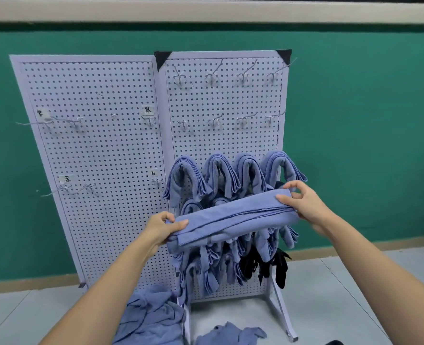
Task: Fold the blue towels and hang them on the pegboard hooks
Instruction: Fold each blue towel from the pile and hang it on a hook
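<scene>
Holding a long, folded blue cloth towel (230, 220) level in front of the white perforated pegboard (225, 100), we judge the folding step to be about finished, with hanging to come next. Our left hand (161, 227) grips the towel's left end, thumb on top and fingers curled beneath. Our right hand (303, 202) grips the right end, its thumb laid over the top layer. Both forearms reach forward, and the right hand sits a little higher, so the towel slopes up to the right. A row of folded blue towels (220, 173) hangs just behind it. The next move, we think, calls for lifting our towel to one of the bare metal hooks (214, 122) higher up and draping its middle over the prong. More crumpled blue towels (151, 317) lie on the pale tiled floor (12, 317), not yet folded.
</scene>
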Demonstrator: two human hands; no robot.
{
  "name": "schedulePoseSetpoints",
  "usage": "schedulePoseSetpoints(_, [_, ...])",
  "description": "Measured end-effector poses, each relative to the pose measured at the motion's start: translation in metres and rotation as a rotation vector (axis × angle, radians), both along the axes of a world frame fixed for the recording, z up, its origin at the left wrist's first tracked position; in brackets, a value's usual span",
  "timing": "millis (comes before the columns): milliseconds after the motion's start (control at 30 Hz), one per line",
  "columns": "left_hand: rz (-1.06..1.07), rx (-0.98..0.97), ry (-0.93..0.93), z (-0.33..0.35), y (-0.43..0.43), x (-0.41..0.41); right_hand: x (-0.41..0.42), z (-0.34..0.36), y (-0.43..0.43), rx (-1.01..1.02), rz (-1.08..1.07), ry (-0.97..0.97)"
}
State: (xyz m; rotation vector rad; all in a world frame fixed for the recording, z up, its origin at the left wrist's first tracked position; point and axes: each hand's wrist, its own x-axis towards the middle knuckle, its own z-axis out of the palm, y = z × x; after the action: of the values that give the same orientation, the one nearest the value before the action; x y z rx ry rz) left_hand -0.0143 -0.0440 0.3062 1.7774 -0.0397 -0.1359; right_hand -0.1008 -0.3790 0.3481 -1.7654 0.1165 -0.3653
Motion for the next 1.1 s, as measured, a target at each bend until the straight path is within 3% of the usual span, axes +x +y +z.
schedulePoseSetpoints(133, [-0.019,0.132,0.095,-0.027,-0.019,-0.003,0.005,0.024,0.012,0.099,0.014,-0.023])
schedulePoseSetpoints(300, [-0.160,0.330,0.017,-0.043,-0.055,-0.009,0.023,0.053,0.041,-0.022,0.040,0.015])
schedulePoseSetpoints(467, [-0.317,0.040,-0.096,-0.003,-0.099,-0.028,0.037,0.075,0.059,-0.131,0.045,0.043])
schedulePoseSetpoints(600, [-0.410,-0.078,-0.148,0.030,-0.131,-0.046,0.044,0.094,0.059,-0.067,0.013,-0.006])
schedulePoseSetpoints(700, [-0.284,-0.039,-0.284,0.035,-0.151,-0.045,0.045,0.107,0.050,0.043,0.009,-0.056])
schedulePoseSetpoints(833, [-0.053,0.053,-0.536,0.037,-0.157,-0.024,0.040,0.117,0.013,0.334,-0.031,-0.106])
schedulePoseSetpoints(933, [0.004,0.048,-0.657,0.049,-0.152,-0.008,0.037,0.105,-0.028,0.517,-0.093,-0.083])
schedulePoseSetpoints(1000, [0.007,0.072,-0.696,0.063,-0.155,-0.003,0.036,0.088,-0.050,0.508,-0.115,-0.012])
schedulePoseSetpoints(1100, [0.030,0.113,-0.691,0.086,-0.169,0.006,0.042,0.064,-0.069,0.295,-0.157,0.106])
